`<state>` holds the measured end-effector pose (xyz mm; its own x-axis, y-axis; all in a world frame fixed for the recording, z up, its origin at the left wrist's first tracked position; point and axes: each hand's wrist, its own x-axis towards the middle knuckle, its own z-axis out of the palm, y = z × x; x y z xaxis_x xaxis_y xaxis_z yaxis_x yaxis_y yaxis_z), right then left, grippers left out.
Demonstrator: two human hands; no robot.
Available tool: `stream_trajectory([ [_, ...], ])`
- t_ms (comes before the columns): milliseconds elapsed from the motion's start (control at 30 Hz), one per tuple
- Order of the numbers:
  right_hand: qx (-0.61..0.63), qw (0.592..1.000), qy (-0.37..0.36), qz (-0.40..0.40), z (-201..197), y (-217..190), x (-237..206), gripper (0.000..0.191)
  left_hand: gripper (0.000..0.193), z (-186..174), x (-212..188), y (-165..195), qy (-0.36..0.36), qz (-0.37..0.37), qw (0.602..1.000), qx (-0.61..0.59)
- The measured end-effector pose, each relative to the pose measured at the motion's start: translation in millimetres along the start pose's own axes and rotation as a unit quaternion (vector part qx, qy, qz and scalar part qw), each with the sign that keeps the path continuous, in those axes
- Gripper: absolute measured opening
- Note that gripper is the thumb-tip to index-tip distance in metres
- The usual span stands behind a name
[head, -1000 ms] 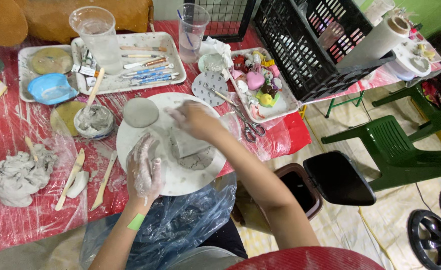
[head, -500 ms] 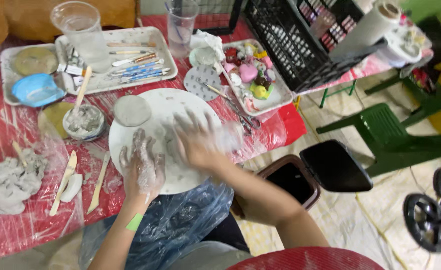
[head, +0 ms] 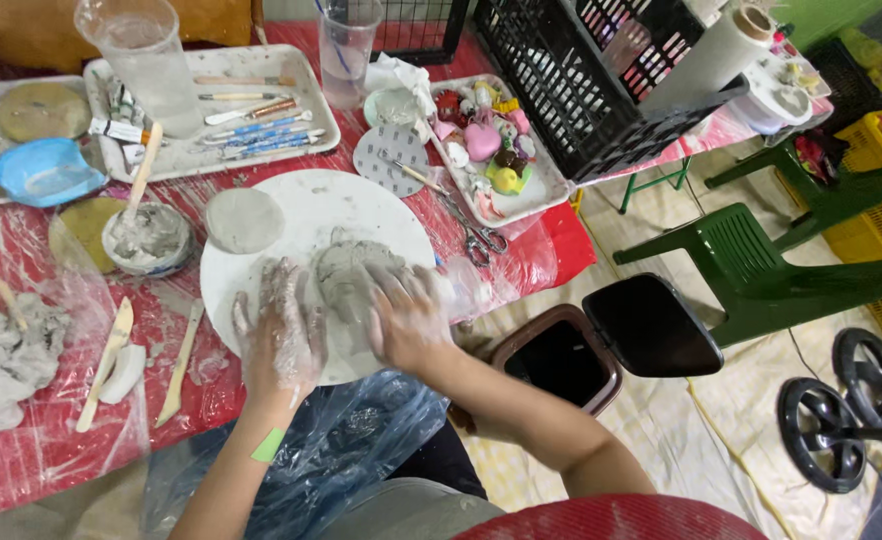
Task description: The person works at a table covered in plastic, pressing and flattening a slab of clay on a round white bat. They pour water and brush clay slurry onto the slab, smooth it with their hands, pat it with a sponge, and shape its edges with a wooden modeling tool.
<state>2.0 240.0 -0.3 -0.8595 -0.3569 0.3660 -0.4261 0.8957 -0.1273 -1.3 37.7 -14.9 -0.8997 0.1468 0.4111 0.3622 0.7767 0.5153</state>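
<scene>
Both hands press on a lump of grey clay (head: 346, 280) that sits on a round white board (head: 311, 215) on the tabletop (head: 21, 460), which is covered in red plastic sheeting. The left hand (head: 281, 335) lies flat against the lump's left side, its fingers (head: 261, 310) spread and coated in wet clay; the right hand (head: 406, 320) covers the right side, its fingers (head: 386, 285) also spread and pressing down, not pinching anything.

Judging by its shape, the lump is only roughly formed: an uneven mound with no clear features, so shaping looks early to midway. Just beyond the left fingers a flat clay disc (head: 244, 220) lies on the board, already rolled out and apart from the lump. Further left of the fingers, a bowl of clay slip (head: 146, 238) with a stick in it and wooden modelling tools (head: 106, 365) lie untouched, as does a pile of spare clay (head: 1, 350) well to the left.
</scene>
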Motion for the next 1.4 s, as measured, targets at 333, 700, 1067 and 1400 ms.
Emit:
stream_trajectory([
  [333, 0.008, 0.982, 0.046, 0.182, 18.7, 6.5, 139.1, 0.033, 0.07, 6.1, -4.8, 22.7, 0.064, -0.043, 0.996, -0.033],
  [700, -0.265, 0.95, 0.113, -0.121, -9.7, 63.6, 67.0, 0.039, 0.063, -19.6, -3.9, 25.1, -0.017, -0.039, 0.997, -0.062],
  [1067, 0.056, 0.99, -0.09, 0.094, 36.6, 44.0, 172.0, 0.035, 0.046, 19.8, -19.0, 20.2, 0.099, 0.076, 0.991, -0.057],
  [1400, -0.098, 0.995, 0.008, 0.02, 33.0, 1.2, 82.2, 0.047, 0.043, 21.4, -24.1, 7.2, 0.096, 0.064, 0.989, -0.088],
])
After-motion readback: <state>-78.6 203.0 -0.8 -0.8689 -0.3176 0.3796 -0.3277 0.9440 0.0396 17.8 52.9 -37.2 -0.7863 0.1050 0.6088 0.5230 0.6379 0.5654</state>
